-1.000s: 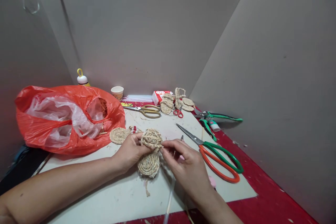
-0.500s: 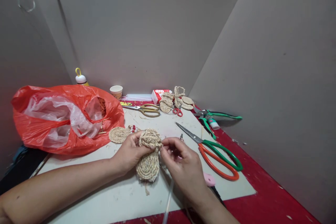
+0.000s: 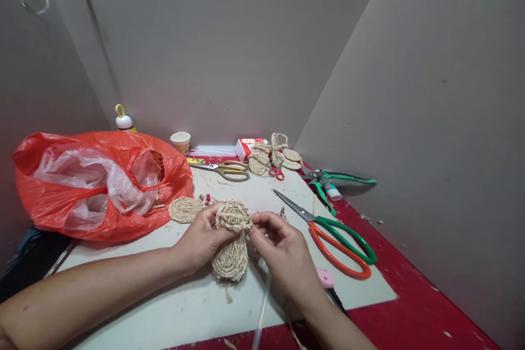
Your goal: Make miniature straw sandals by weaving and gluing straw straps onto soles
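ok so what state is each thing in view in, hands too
Woven piece: held in both hands
Left hand: gripping woven piece's left side
Right hand: pinching woven piece's right edge
Orange-and-green scissors: blades shut, lying down
Gold-handled scissors: blades shut, lying down
Green-handled cutters: handles spread
Red bag: open, crumpled
Paper cup: upright, lidless
Bottle: upright, capped, partly hidden
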Motion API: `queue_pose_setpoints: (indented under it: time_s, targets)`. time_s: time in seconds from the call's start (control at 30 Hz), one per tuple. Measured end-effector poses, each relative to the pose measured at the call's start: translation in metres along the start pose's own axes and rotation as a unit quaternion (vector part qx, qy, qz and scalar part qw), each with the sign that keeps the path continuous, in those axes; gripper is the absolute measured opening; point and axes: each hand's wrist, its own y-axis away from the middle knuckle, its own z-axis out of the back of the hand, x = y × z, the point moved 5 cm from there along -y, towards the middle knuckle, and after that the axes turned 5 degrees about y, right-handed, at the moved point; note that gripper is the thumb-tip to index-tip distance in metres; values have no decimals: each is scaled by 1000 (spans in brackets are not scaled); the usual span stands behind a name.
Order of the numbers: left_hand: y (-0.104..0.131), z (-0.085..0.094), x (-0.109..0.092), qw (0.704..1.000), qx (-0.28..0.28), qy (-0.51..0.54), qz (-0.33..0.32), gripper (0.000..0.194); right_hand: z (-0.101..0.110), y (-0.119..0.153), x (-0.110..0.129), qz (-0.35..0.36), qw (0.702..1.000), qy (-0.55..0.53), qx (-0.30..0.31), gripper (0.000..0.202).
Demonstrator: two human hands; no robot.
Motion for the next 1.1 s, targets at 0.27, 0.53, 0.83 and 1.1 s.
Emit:
queue_pose_setpoints:
  time_s: [0.27,0.53,0.83,1.1]
  targets:
    - [0,-3,0,1000,13,-6,24,25,-4,1,-2,16,999,23,24,13]
    - [-11,11,6,998,-3,43,39,27,35,0,24,40,990,135,14,26]
    - [-20,22,13,998,3,48,27,24,55,-8,24,77,949,302,40,28]
    - [-22,21,22,998,59,-25,-1,21,43,-36,-10,1,980,160,114,31]
